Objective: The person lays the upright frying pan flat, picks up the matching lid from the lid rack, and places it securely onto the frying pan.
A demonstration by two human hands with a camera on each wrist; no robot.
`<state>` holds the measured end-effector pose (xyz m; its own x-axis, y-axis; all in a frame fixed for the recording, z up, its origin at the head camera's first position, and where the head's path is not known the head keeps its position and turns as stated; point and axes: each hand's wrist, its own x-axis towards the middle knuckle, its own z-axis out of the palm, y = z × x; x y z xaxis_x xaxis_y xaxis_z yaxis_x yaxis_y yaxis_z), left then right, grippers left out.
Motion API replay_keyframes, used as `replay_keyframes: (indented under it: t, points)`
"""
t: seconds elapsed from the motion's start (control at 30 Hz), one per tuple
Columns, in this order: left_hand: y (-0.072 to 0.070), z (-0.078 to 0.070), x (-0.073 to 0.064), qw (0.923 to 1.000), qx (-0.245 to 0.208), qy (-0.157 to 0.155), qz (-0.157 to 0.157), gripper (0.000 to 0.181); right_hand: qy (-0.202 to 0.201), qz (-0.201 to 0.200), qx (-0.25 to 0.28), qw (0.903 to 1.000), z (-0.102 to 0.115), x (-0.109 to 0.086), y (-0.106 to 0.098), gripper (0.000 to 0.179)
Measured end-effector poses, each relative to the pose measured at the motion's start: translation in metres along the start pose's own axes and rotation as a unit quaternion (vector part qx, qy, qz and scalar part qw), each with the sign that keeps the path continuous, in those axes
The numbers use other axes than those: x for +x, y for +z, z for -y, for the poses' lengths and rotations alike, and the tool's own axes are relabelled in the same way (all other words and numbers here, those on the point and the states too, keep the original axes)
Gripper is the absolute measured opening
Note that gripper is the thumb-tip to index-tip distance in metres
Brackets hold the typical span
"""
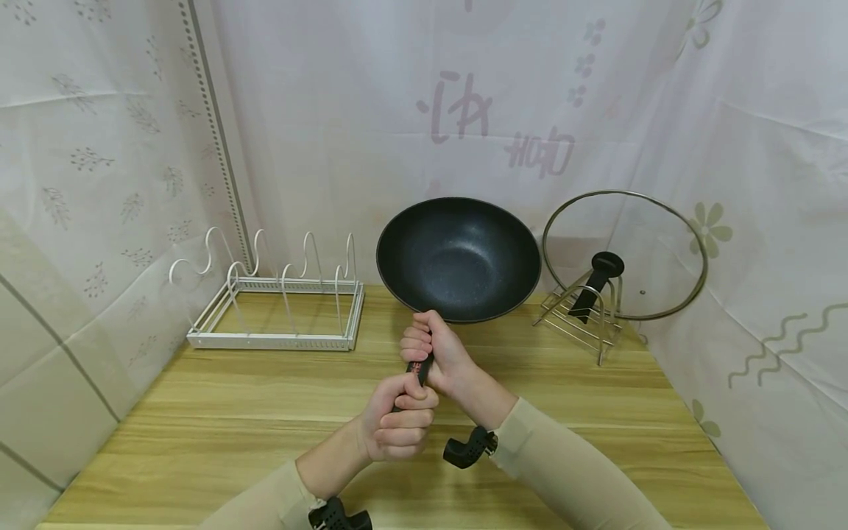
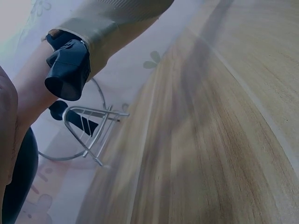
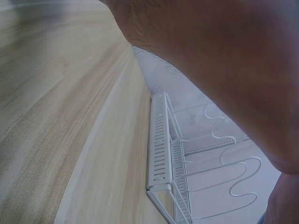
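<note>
A dark wok [image 1: 464, 258] with a black handle [image 1: 420, 368] is held up over the wooden table, its hollow inside facing the head camera. My left hand [image 1: 400, 418] grips the near end of the handle. Farther up, close to the pan, my right hand [image 1: 437, 350] wraps its fingers round the same handle. In the left wrist view only a dark edge of the wok [image 2: 23, 177] shows beside the hand. The right wrist view is largely filled by my right forearm and hand [image 3: 224, 60]; the grip itself is hidden there.
On the left of the table [image 1: 265, 412] stands a white wire rack [image 1: 271, 341] with curved dividers. At the right, a glass lid [image 1: 692, 294] with a black knob leans in a small metal stand [image 1: 601, 346]. A patterned curtain [image 1: 397, 88] hangs behind.
</note>
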<state>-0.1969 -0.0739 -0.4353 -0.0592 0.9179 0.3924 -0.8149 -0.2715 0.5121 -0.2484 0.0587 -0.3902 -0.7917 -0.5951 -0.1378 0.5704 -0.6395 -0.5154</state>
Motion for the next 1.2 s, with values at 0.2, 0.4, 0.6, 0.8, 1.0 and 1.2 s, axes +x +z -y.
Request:
replay_keyframes:
  t: [0.2, 0.4, 0.6, 0.8, 1.0, 1.2]
  points:
    - [-0.002, 0.001, 0.000, 1.0000, -0.002, 0.001, 0.005, 0.044, 0.003, -0.006, 0.002, 1.0000, -0.001, 0.000, -0.001, 0.046]
    - [-0.003, 0.001, 0.000, 1.0000, -0.001, 0.003, 0.004, 0.044, 0.004, -0.011, -0.001, 0.9999, -0.002, 0.001, -0.001, 0.046]
    - [-0.003, 0.003, -0.002, 0.9999, -0.009, 0.004, -0.001, 0.044, 0.010, -0.017, 0.007, 0.9998, -0.003, 0.001, -0.003, 0.045]
    - [-0.004, 0.005, -0.003, 0.9997, -0.024, 0.007, -0.004, 0.043, 0.018, -0.019, 0.017, 0.9995, -0.004, 0.001, -0.005, 0.045]
    - [-0.005, 0.007, -0.004, 0.9995, -0.030, 0.008, -0.003, 0.043, 0.019, -0.021, 0.017, 0.9995, -0.005, 0.001, -0.008, 0.044]
    - [-0.007, 0.008, -0.005, 0.9995, -0.030, 0.008, -0.008, 0.043, 0.015, -0.029, 0.014, 0.9994, -0.007, 0.003, -0.010, 0.043]
